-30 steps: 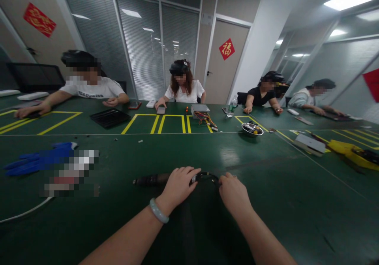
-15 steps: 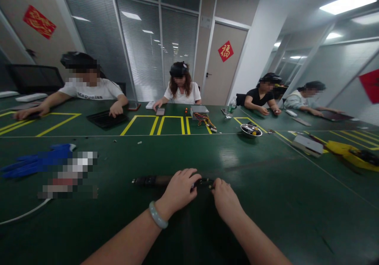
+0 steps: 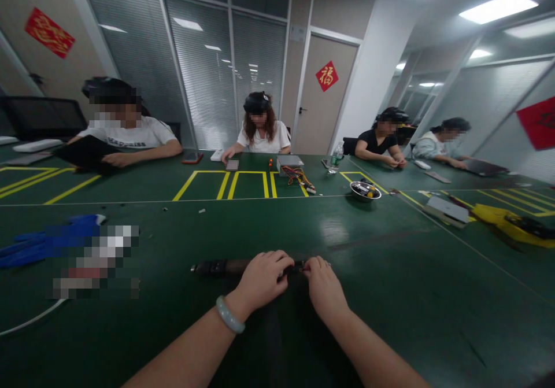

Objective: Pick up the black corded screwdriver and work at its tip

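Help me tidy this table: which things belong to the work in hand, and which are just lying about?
In hand:
dark tool under the left hand
dark piece at the right hand

Apparently lying about:
blue glove
metal bowl
grey box with coloured wires
plastic bottle

I look forward and down from the wearer's head, left hand (image 3: 263,279) and right hand (image 3: 324,291) near, across the green table (image 3: 433,272) toward a distant glass partition (image 3: 195,87).

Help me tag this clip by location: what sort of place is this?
Probably an office room used as a workshop: glass partitions with blinds, a green table marked with yellow lines, a metal box with coloured wires.
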`<control>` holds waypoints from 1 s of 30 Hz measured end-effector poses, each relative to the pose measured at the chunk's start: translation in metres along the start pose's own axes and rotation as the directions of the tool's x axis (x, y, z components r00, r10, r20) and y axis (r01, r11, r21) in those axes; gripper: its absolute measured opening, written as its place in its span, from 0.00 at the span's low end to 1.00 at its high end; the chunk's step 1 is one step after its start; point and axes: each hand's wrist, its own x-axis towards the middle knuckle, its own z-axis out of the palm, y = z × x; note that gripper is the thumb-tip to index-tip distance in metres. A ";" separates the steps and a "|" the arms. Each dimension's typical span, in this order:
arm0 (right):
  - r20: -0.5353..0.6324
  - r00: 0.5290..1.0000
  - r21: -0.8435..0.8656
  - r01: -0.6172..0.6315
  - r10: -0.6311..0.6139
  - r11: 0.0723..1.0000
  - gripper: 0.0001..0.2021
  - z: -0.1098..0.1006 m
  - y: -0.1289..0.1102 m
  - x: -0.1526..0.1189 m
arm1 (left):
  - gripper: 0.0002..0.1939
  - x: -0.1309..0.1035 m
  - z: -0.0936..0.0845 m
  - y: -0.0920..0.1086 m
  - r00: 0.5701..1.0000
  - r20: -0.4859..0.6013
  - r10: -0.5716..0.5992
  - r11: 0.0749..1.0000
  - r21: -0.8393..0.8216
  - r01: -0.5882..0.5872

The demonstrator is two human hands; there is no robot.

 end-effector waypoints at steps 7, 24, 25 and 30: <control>0.013 1.000 -0.024 0.001 0.000 1.000 0.10 0.005 -0.003 -0.001 | 0.17 -0.001 0.001 0.000 1.000 -0.029 0.003 1.000 -0.030 -0.004; 0.000 1.000 0.101 0.016 -0.016 0.995 0.08 -0.004 -0.006 0.001 | 0.14 -0.002 0.002 -0.002 1.000 -0.013 0.024 0.999 -0.027 -0.025; 0.000 1.000 0.113 0.018 -0.018 0.993 0.08 -0.005 -0.006 0.001 | 0.14 -0.002 0.002 -0.002 1.000 -0.014 0.023 0.999 -0.028 -0.024; -0.004 0.999 0.146 0.041 -0.041 0.988 0.08 -0.008 -0.006 0.001 | 0.15 -0.002 0.002 -0.002 0.999 -0.029 0.024 0.998 -0.059 -0.026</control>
